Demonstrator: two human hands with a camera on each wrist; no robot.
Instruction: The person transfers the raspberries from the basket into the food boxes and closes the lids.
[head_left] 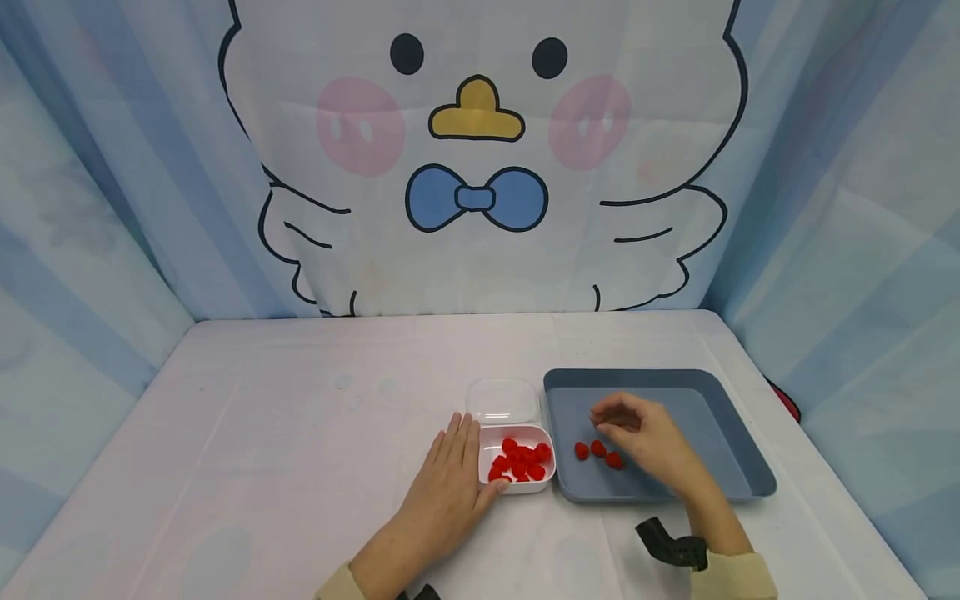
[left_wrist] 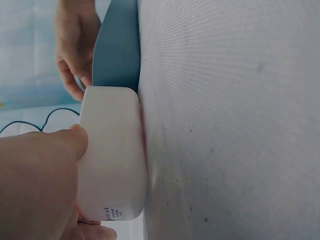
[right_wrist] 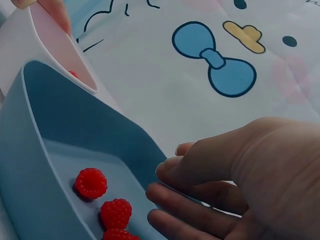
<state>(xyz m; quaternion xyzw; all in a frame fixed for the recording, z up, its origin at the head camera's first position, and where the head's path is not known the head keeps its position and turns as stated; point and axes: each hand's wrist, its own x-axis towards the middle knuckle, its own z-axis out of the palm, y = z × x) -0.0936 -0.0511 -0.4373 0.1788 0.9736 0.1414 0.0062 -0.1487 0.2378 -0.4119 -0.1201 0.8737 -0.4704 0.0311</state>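
Note:
My left hand (head_left: pixel 448 485) lies with straight fingers along the left side of a small white box (head_left: pixel 553 473), its thumb at the front rim. In the left wrist view the thumb (left_wrist: pixel 75 141) touches the box's upper edge. Several red raspberries (head_left: pixel 523 455) lie inside the box. Over the grey-blue tray (head_left: pixel 705 450), my right hand (head_left: pixel 651 433) hovers with loosely bent fingers, and nothing shows between them. Three raspberries (right_wrist: pixel 91 183) sit on the tray floor, just left of this hand.
Behind the box lies a clear plastic lid (head_left: pixel 502 402). The tray's left wall stands right beside the box. A white cloth covers the table (head_left: pixel 225 450), and a printed curtain (head_left: pixel 480 267) hangs along its back edge.

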